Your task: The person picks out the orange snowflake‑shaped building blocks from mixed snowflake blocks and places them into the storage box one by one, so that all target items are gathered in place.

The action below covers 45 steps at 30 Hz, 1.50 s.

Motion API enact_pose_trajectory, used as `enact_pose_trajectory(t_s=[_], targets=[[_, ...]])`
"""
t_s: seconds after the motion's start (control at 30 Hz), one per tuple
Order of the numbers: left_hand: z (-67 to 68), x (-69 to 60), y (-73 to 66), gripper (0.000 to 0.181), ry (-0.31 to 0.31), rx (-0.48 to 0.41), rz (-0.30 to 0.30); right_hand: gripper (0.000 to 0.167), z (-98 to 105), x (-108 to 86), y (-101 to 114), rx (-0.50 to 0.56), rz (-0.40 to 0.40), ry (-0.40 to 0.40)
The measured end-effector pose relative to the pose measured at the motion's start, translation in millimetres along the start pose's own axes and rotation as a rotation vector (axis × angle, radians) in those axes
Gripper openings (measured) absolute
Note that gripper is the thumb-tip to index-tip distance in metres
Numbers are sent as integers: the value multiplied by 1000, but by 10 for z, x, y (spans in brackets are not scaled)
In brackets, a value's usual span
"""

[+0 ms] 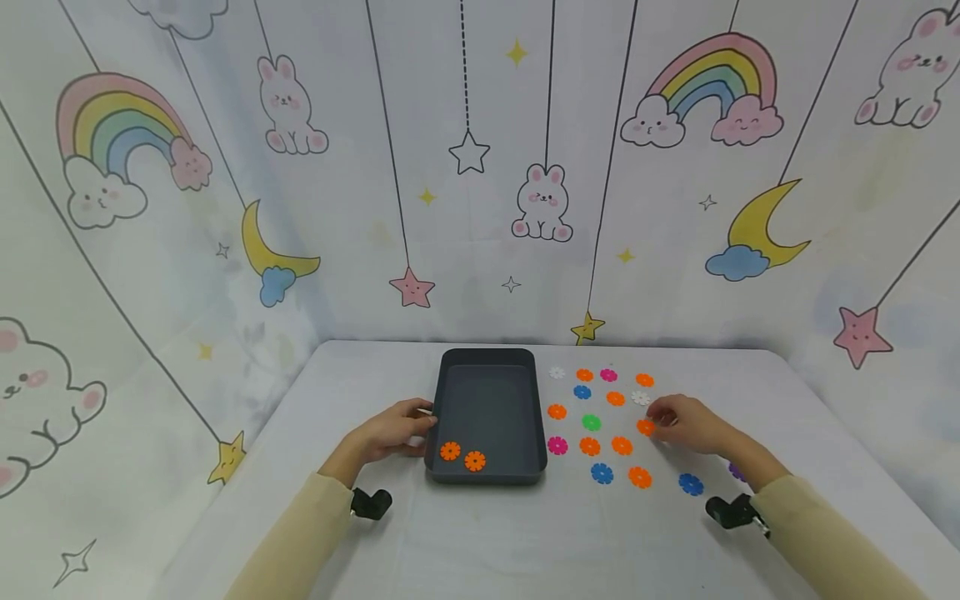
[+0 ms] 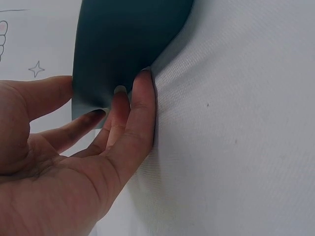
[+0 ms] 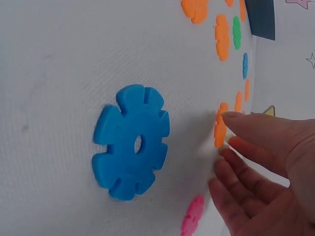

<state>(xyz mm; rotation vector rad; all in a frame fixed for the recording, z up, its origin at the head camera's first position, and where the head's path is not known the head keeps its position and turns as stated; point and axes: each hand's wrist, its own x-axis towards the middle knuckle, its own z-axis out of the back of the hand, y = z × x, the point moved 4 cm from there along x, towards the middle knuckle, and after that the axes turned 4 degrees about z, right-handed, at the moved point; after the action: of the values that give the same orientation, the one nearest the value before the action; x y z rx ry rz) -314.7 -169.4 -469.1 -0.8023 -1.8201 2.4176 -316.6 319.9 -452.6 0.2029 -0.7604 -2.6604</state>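
Note:
A dark grey rectangular tray (image 1: 487, 479) lies on the table, with two orange snowflake discs (image 1: 475, 461) near its front left corner. My left hand (image 1: 395, 428) holds the tray's left side; in the left wrist view its thumb is against the tray wall (image 2: 128, 44) and its other fingers are lower along it. To the right, my right hand (image 1: 690, 422) pinches the edge of an orange snowflake disc (image 1: 646, 427) between thumb and fingertips, low over the table. In the right wrist view this orange disc (image 3: 220, 127) is partly behind the thumb.
Several loose snowflake discs lie right of the tray, among them a green one (image 1: 591, 422), a pink one (image 1: 557, 446) and a white one (image 1: 641, 398). A blue disc (image 1: 691, 484) and a purple disc (image 1: 737, 472) lie near the right forearm. A patterned curtain (image 1: 480, 250) stands behind.

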Motion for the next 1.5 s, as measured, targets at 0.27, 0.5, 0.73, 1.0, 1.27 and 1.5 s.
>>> enact_pose_trajectory(t_s=[0.27, 0.5, 0.73, 1.0, 1.27, 1.5], targets=[[-5, -1, 7, 52, -11, -2, 2, 29, -40, 44, -79, -8, -19, -3], [-2, 9, 13, 51, -15, 7, 5, 22, -3, -3, -6, -12, -24, -30], [-2, -2, 22, 52, -8, -1, 6, 11, 68, -98, 136, 0, 38, -48], [4, 2, 18, 53, -8, -3, 5, 11, 93, -49, 303, 100, 78, -53], [1, 1, 18, 53, -15, 2, 11, 13, -3, 102, 644, 211, 106, -61], [-2, -2, 6, 52, -15, 0, 12, 12, -139, 202, 1077, 264, 123, -44]])
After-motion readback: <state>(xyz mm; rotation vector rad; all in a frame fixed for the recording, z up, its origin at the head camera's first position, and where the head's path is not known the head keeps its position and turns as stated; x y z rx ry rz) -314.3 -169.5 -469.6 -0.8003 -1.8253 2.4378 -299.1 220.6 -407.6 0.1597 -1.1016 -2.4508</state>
